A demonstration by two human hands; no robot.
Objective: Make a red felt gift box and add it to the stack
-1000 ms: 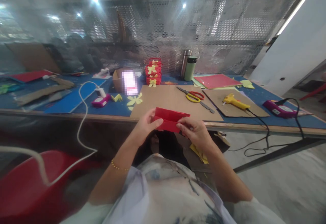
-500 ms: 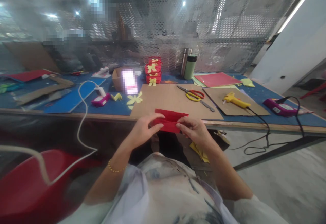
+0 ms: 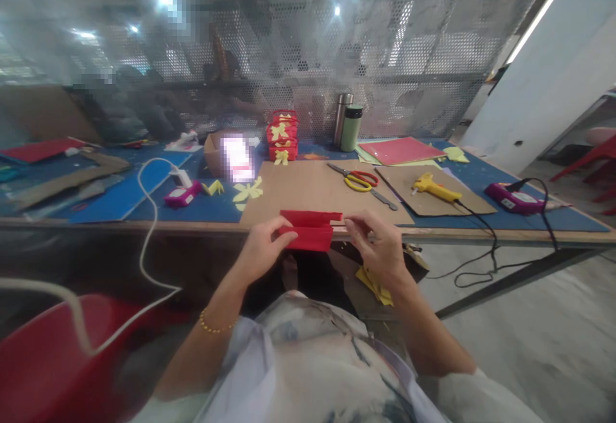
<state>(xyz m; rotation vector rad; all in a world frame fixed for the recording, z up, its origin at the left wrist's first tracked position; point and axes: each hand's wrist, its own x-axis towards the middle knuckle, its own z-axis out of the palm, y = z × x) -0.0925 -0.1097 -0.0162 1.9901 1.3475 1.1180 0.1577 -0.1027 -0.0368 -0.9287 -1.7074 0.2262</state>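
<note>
A folded piece of red paper [image 3: 310, 238], creased lengthwise with a raised back flap, is held above the table's front edge. My left hand [image 3: 264, 243] pinches its left end between thumb and fingers. Just off its right end is my right hand [image 3: 375, 240], thumb and forefinger drawn close together; whatever may be between them is too small to make out. Beyond the paper lies a brown cardboard sheet [image 3: 298, 185], with red-and-yellow-handled scissors [image 3: 360, 180] and a grey blade-like tool [image 3: 384, 201] on it.
Small red boxes with yellow bows [image 3: 283, 139] are stacked at the back, near a green bottle [image 3: 351, 129]. A yellow glue gun [image 3: 436, 187] rests on cardboard at right, its cord hanging over the edge. Yellow paper petals [image 3: 248, 190] and a purple device [image 3: 183, 194] lie left.
My right hand has come off the paper's right end and moved slightly right. My left hand still holds the left end. The view has shifted a little.
</note>
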